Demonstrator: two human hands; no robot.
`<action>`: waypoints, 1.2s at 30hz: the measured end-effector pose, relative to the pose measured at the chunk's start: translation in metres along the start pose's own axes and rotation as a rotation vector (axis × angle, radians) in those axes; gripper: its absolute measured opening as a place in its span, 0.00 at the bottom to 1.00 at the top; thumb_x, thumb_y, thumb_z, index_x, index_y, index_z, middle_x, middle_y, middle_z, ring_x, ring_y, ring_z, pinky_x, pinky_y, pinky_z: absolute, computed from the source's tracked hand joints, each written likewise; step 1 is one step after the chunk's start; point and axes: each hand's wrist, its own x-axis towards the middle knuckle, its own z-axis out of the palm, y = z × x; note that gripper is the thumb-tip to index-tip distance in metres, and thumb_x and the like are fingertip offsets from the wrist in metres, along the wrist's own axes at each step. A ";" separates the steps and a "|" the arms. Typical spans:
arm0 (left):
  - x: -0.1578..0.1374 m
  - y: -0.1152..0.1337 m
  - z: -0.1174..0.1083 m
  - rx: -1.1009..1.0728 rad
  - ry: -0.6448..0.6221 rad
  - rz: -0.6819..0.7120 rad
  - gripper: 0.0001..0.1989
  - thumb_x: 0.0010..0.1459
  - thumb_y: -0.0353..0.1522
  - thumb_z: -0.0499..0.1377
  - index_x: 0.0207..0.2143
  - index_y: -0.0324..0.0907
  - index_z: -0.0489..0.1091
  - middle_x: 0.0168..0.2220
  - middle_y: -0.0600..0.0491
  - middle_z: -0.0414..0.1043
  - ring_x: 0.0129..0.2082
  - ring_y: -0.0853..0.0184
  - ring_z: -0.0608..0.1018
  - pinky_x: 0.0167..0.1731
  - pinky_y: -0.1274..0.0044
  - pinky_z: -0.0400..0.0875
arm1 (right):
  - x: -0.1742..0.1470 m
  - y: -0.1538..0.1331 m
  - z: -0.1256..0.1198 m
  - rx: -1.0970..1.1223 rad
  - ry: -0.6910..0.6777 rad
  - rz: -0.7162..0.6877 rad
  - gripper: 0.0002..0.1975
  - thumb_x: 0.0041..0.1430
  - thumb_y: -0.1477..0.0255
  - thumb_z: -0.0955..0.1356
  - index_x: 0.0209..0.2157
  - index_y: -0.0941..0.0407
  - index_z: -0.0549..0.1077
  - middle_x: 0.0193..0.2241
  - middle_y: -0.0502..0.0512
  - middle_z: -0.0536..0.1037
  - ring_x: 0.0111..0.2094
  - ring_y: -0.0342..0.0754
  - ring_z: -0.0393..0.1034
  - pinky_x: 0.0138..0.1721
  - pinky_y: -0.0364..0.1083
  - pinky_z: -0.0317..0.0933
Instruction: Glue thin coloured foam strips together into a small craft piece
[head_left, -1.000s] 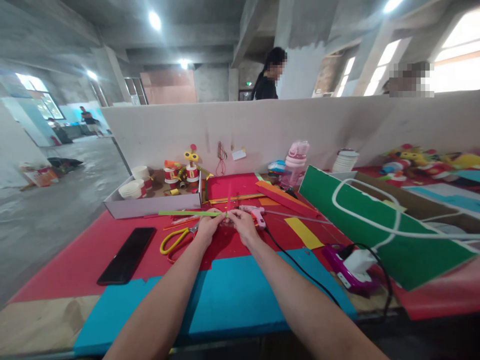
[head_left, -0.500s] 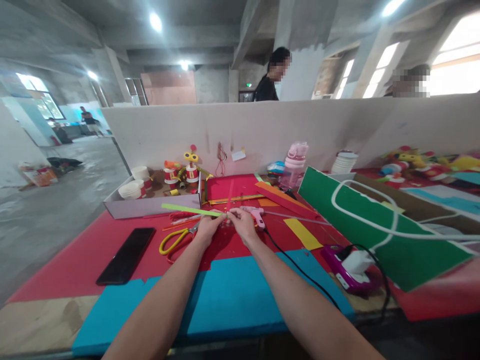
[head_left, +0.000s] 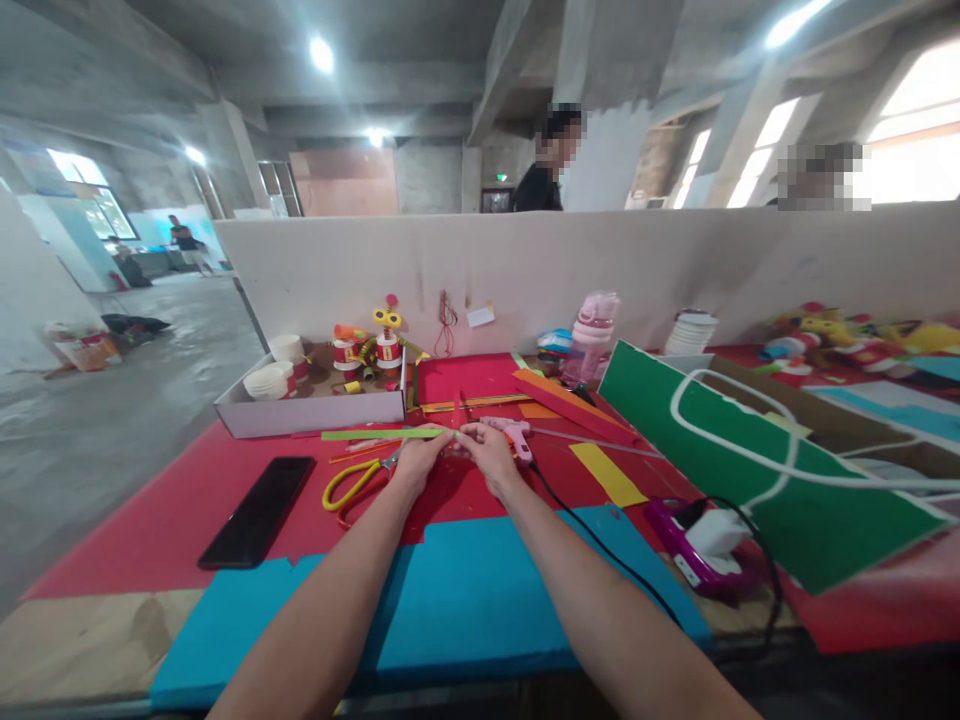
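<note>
A narrow light-green paper strip [head_left: 360, 435] points out to the left from between my hands. My left hand [head_left: 421, 456] pinches it near its right end. My right hand [head_left: 486, 452] is closed at the same end, its fingertips almost meeting those of the left; whether it grips the strip or another small piece I cannot make out. A red strip [head_left: 457, 405] stands up just beyond my fingertips. Beside my right hand lies a pink glue gun [head_left: 517, 436]. Scissors with yellow and red handles [head_left: 351, 486] rest by my left wrist.
A black phone [head_left: 256, 512] lies at left. Behind it a shallow box [head_left: 315, 408] holds cups and small figures. Blue sheets [head_left: 480, 590] cover the near edge. At right are a yellow strip [head_left: 609, 474], a purple power strip [head_left: 694, 560] and a green board [head_left: 750, 480].
The green strip has swung from a slant to nearly level. Both hands stay together in about the same place. The whole view has shifted slightly.
</note>
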 end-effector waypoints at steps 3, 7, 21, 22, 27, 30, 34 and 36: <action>-0.001 -0.001 0.000 -0.001 -0.021 -0.011 0.11 0.43 0.39 0.66 0.26 0.40 0.76 0.27 0.51 0.77 0.28 0.65 0.75 0.32 0.76 0.68 | 0.001 0.000 -0.001 -0.015 0.021 -0.013 0.18 0.34 0.62 0.76 0.27 0.57 0.73 0.19 0.48 0.74 0.24 0.44 0.70 0.32 0.47 0.70; -0.002 0.002 0.000 0.028 -0.016 -0.015 0.11 0.43 0.38 0.66 0.26 0.40 0.75 0.27 0.51 0.76 0.27 0.66 0.75 0.30 0.76 0.68 | 0.000 -0.001 0.000 -0.003 0.007 -0.013 0.18 0.33 0.63 0.76 0.26 0.57 0.73 0.19 0.47 0.74 0.23 0.44 0.69 0.32 0.47 0.70; -0.004 0.005 0.000 -0.006 -0.005 -0.056 0.12 0.41 0.38 0.67 0.25 0.39 0.76 0.25 0.50 0.76 0.27 0.64 0.75 0.30 0.76 0.67 | 0.000 0.000 0.001 0.016 0.034 0.001 0.17 0.36 0.59 0.76 0.25 0.57 0.75 0.20 0.48 0.74 0.24 0.43 0.68 0.32 0.46 0.69; -0.004 0.005 0.000 0.005 -0.019 -0.048 0.11 0.42 0.38 0.67 0.25 0.39 0.76 0.24 0.51 0.76 0.26 0.65 0.75 0.29 0.76 0.67 | 0.000 -0.001 0.000 0.031 0.029 0.026 0.17 0.36 0.60 0.76 0.26 0.57 0.75 0.19 0.48 0.74 0.23 0.43 0.68 0.32 0.46 0.68; -0.005 0.009 0.000 0.020 -0.088 -0.047 0.11 0.42 0.37 0.67 0.23 0.38 0.74 0.21 0.52 0.72 0.22 0.68 0.72 0.26 0.77 0.64 | 0.002 -0.007 -0.005 0.061 -0.012 0.101 0.17 0.32 0.63 0.77 0.24 0.57 0.75 0.20 0.47 0.74 0.22 0.40 0.68 0.30 0.43 0.67; -0.004 0.010 0.002 -0.079 -0.133 -0.071 0.13 0.41 0.38 0.68 0.23 0.36 0.73 0.20 0.53 0.70 0.21 0.71 0.70 0.25 0.78 0.63 | 0.001 -0.007 -0.003 0.077 -0.007 0.057 0.18 0.31 0.63 0.78 0.24 0.57 0.74 0.21 0.47 0.75 0.24 0.41 0.69 0.33 0.44 0.68; -0.004 0.010 0.003 -0.146 -0.139 -0.053 0.15 0.40 0.38 0.69 0.25 0.36 0.72 0.21 0.54 0.70 0.21 0.73 0.69 0.25 0.79 0.63 | 0.000 -0.004 0.001 0.081 0.013 0.013 0.18 0.33 0.61 0.77 0.25 0.57 0.72 0.23 0.48 0.76 0.25 0.43 0.71 0.35 0.45 0.68; -0.004 0.010 0.003 -0.164 -0.121 -0.056 0.15 0.40 0.39 0.69 0.24 0.37 0.71 0.21 0.54 0.70 0.21 0.72 0.70 0.25 0.79 0.64 | -0.002 -0.004 0.002 0.074 0.010 0.014 0.19 0.33 0.62 0.77 0.25 0.57 0.71 0.22 0.48 0.76 0.25 0.43 0.71 0.35 0.46 0.69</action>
